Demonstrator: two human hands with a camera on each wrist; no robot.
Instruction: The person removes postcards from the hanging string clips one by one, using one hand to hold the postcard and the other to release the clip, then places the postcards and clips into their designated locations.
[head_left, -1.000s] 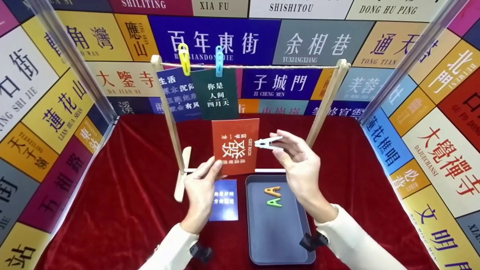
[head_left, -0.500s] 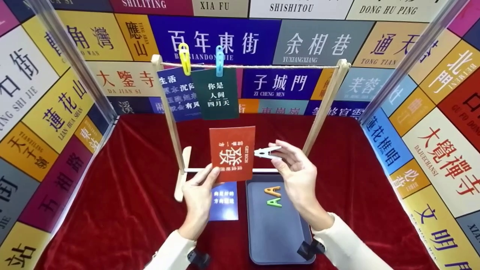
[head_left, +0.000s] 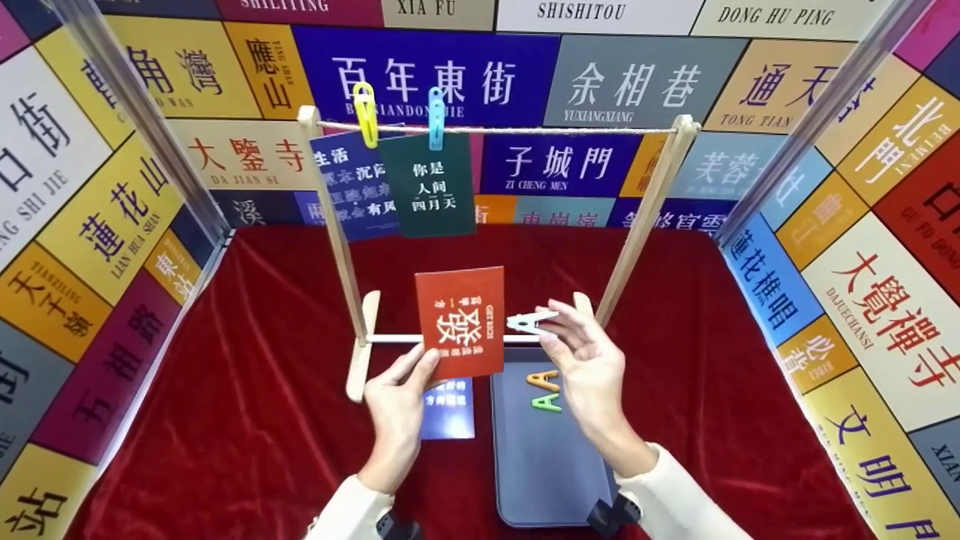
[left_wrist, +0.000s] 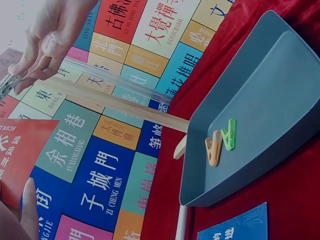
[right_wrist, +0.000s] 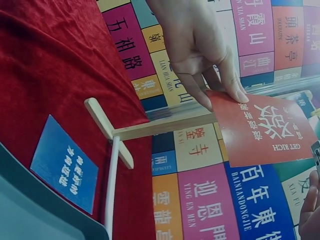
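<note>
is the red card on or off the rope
Off: in the head view, the left hand holds the red card below the rope, with a gap between them.

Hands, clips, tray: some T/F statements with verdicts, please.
1. The left hand holds a red card. True.
2. The right hand pinches a pale clip. True.
3. That pale clip is fastened to the red card. False: the left wrist view shows a gap.
4. A tray holds an orange clip and a green clip. True.
5. Every clip is in the tray. False: a yellow clip and a blue clip sit on the rope.
</note>
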